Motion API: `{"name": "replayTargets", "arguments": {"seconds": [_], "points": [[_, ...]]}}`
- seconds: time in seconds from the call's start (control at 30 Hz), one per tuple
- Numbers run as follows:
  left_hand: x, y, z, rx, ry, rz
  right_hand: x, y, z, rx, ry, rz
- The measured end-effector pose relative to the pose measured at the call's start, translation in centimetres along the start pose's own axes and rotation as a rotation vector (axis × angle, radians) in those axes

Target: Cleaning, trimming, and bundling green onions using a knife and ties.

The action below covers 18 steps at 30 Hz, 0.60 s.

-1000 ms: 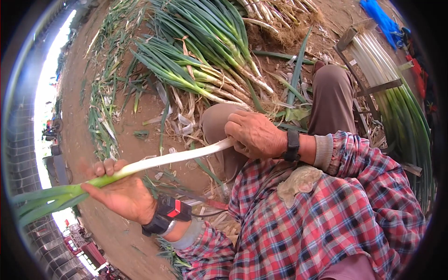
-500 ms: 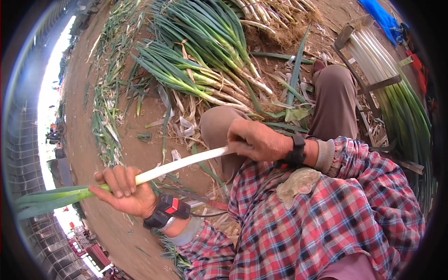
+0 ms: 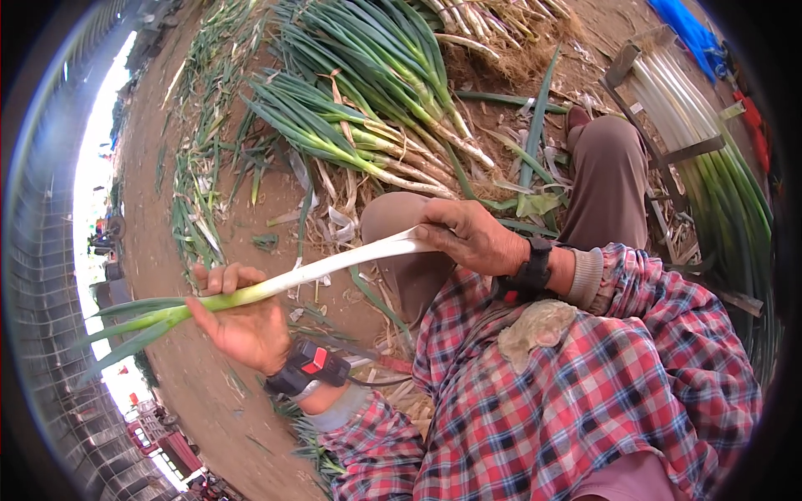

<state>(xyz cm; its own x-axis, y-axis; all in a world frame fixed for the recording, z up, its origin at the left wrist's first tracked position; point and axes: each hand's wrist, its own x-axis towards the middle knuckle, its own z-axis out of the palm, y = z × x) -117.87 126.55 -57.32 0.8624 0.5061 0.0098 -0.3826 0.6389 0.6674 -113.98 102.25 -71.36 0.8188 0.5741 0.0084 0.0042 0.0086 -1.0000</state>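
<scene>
– Item one?
– Plaid shirt [image 3: 585,367], red, black, white and blue; pale ribbed cuffs [image 3: 587,277].
– Item two?
– Black wristbands [image 3: 535,263], the left bearing a red-marked box [image 3: 334,368]; black cable [image 3: 380,383].
– Item three?
– Brown trousers [image 3: 607,179]; dark-red shoe [image 3: 576,118].

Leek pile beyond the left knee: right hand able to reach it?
Probably not: the right hand is gripping the white end of the held leek. Freed, likely yes; the leek pile lies just beyond it, nothing visibly between.
</scene>
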Motion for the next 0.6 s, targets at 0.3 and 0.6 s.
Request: {"name": "replayTargets", "arguments": {"seconds": [0.3, 0.6], "points": [[1.5, 1.4, -5.0, -0.027, -0.224, -0.052, 0.6, 0.5, -3.3, 0.632, 0.192, 0.070], [1.9, 3.5, -5.6, -0.050, -0.292, 0.068, -2.6, 9.7, -14.6, -1.221, 0.754, 0.062]]}}
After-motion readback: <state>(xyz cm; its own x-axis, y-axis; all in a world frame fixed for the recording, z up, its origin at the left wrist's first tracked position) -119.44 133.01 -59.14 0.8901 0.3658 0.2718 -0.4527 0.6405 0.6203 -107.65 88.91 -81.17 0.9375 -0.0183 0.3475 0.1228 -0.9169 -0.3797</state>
